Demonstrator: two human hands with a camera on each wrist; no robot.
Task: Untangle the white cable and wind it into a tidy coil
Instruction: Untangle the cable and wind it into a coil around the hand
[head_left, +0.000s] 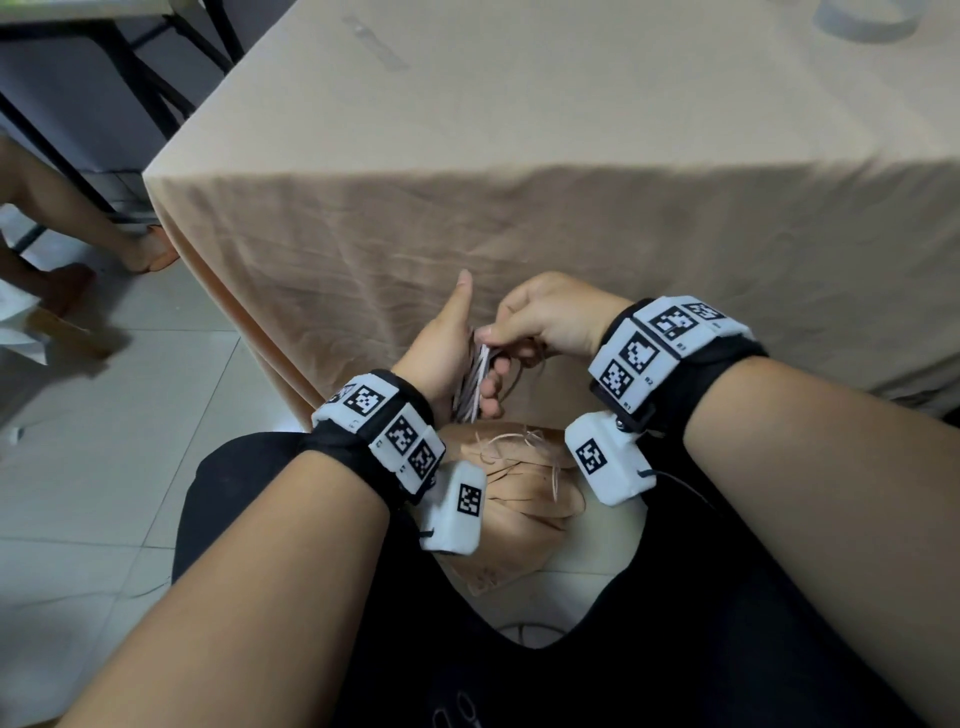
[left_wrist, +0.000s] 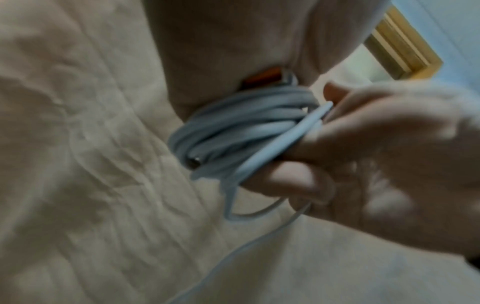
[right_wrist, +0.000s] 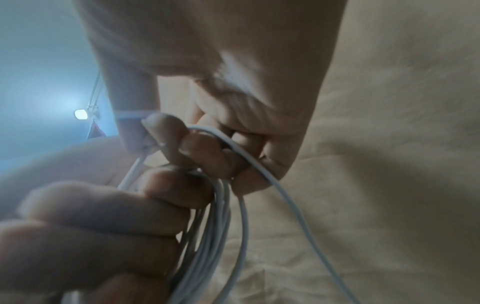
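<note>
The white cable (head_left: 471, 385) is a bundle of several loops, held below the table's edge over my lap. My left hand (head_left: 467, 376) grips the coil with its thumb pointing up. In the right wrist view its fingers (right_wrist: 109, 214) curl round the loops (right_wrist: 215, 230). My right hand (head_left: 493, 335) pinches a strand at the top of the coil. Its curled fingers (right_wrist: 205, 152) hold a loose strand (right_wrist: 293, 209). In the left wrist view the coil (left_wrist: 244, 127) is blurred, with the right hand's fingers (left_wrist: 288, 179) against it. A loose tail (left_wrist: 259, 240) drops toward my lap.
A table with a tan cloth (head_left: 519, 130) stands straight ahead, its drape hanging just behind my hands. Bunched tan cloth (head_left: 519, 514) lies in my lap with thin strands on it. Another person's legs (head_left: 78, 223) are at the left over tiled floor (head_left: 130, 415). A greyish round object (head_left: 867, 21) sits far right.
</note>
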